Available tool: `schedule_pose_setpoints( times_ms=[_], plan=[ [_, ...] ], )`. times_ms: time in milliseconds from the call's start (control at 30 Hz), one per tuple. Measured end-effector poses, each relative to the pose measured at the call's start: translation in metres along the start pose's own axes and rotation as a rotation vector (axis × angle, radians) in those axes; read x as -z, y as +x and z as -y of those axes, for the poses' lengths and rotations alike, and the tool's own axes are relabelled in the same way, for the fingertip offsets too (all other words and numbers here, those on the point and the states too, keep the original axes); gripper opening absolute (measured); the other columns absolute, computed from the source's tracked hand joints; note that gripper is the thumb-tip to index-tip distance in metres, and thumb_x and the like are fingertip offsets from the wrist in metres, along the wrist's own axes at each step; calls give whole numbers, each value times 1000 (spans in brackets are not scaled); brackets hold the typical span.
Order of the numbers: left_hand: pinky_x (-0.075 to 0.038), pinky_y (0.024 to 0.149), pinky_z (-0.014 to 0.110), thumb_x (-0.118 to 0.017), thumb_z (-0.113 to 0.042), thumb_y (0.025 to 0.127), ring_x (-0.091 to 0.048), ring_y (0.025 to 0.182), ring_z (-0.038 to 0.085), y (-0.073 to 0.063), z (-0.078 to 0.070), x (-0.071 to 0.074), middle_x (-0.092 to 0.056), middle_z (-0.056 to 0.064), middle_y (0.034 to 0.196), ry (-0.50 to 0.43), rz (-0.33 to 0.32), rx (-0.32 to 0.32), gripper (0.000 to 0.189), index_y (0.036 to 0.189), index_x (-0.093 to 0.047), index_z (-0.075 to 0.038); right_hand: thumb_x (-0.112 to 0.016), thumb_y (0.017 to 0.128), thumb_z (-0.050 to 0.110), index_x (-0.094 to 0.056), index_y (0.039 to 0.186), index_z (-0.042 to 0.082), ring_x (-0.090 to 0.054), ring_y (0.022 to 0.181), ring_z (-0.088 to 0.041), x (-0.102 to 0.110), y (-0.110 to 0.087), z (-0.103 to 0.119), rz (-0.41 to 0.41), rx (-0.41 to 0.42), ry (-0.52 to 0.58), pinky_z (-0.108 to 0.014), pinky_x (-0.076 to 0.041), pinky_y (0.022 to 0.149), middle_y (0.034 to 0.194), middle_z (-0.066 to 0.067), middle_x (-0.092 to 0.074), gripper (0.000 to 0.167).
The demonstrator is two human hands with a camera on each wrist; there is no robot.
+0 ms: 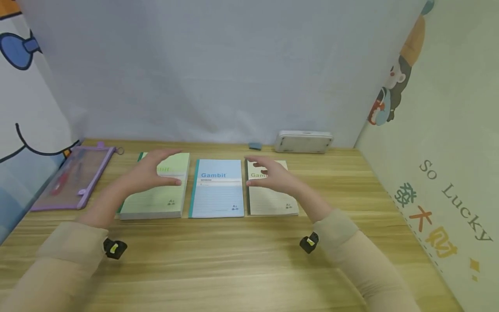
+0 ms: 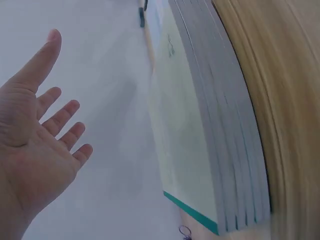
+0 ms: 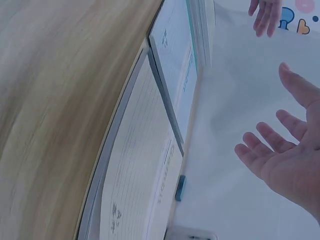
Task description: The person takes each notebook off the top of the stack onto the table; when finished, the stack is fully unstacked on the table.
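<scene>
My left hand (image 1: 150, 175) hovers over a thick stack of green notebooks (image 1: 153, 201), thumb and fingers spread apart. The left wrist view shows several notebooks in that stack (image 2: 180, 130) and the bare palm (image 2: 40, 155) apart from them. To the right, my right hand (image 1: 274, 175) is held above a cream notebook (image 1: 270, 201) with a dark spine, and nothing is in its fingers. Between the two hands a blue Gambit notebook (image 1: 217, 195) lies flat. In the right wrist view the right hand (image 3: 295, 150) is clear of the cream notebook (image 3: 140, 165).
A purple-edged mesh zip pouch (image 1: 78, 177) with a red item inside lies at the left. At the back stand a white case (image 1: 304, 142) and a small blue-grey block (image 1: 255, 146). Grey cloth (image 1: 195, 78) rises behind the wooden table (image 1: 202, 264), with printed panels at both sides.
</scene>
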State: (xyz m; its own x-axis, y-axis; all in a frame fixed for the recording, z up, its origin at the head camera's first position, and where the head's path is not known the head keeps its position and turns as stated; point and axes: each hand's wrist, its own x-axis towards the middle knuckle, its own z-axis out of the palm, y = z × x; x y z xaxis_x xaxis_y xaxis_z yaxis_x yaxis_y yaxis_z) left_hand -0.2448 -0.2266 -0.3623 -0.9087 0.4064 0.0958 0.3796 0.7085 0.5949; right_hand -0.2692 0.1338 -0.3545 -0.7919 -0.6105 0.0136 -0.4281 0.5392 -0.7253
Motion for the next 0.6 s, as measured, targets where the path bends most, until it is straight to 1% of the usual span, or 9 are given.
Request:
schedule_pose_setpoints(
  times_ms=[67,133,200,267,367,433,500,600],
  plan=[
    [-19,105,66,-76,-37,78,-17,139,43,-7,9,5,-25,18,153,-11,6,23,89,150,-27,-17,-72,85,27,-35,146,13,-36,135,-29,-10,5,6,5,8,-7,-46,-32,109,149,-6,-36,73],
    [-16,104,69,-76,-39,78,-12,140,46,-15,19,9,-20,20,154,-24,23,53,93,151,-23,-15,-72,85,29,-36,146,14,-36,135,-28,-20,11,11,13,11,-27,-45,-34,108,149,-5,-37,73],
    [-15,103,70,-75,-41,78,-10,139,48,-21,29,10,-17,22,154,-27,35,75,97,152,-19,-13,-71,85,29,-35,146,14,-34,137,-27,-30,16,17,19,14,-38,-44,-34,108,150,-5,-35,73],
    [-15,102,71,-75,-43,78,-9,139,50,-26,39,11,-15,23,154,-25,41,100,99,152,-16,-12,-72,84,30,-32,148,14,-31,138,-26,-40,21,23,7,11,-45,-43,-35,108,152,-5,-31,76],
    [-16,102,71,-74,-42,79,-11,137,52,-32,54,11,-15,27,153,0,31,109,100,152,-15,-8,-73,83,31,-26,150,14,-27,140,-24,-54,29,29,-36,7,-38,-42,-35,108,155,-5,-25,83],
    [-16,102,70,-75,-40,79,-12,136,53,-36,63,10,-15,29,152,20,21,112,100,151,-15,-5,-73,83,33,-22,151,16,-23,142,-22,-62,33,32,-58,2,-35,-43,-33,109,156,-3,-22,87],
    [-16,102,70,-75,-39,79,-12,135,54,-40,74,10,-15,32,150,41,15,121,101,150,-14,-1,-72,83,36,-20,152,17,-20,143,-22,-70,38,33,-62,7,-35,-44,-30,111,156,-2,-21,88],
    [-15,103,69,-76,-40,78,-13,134,55,-44,89,9,-15,34,149,50,8,151,104,150,-13,1,-71,83,40,-20,152,21,-17,144,-20,-81,45,35,-41,9,-36,-46,-27,112,157,-1,-19,88]
  ],
)
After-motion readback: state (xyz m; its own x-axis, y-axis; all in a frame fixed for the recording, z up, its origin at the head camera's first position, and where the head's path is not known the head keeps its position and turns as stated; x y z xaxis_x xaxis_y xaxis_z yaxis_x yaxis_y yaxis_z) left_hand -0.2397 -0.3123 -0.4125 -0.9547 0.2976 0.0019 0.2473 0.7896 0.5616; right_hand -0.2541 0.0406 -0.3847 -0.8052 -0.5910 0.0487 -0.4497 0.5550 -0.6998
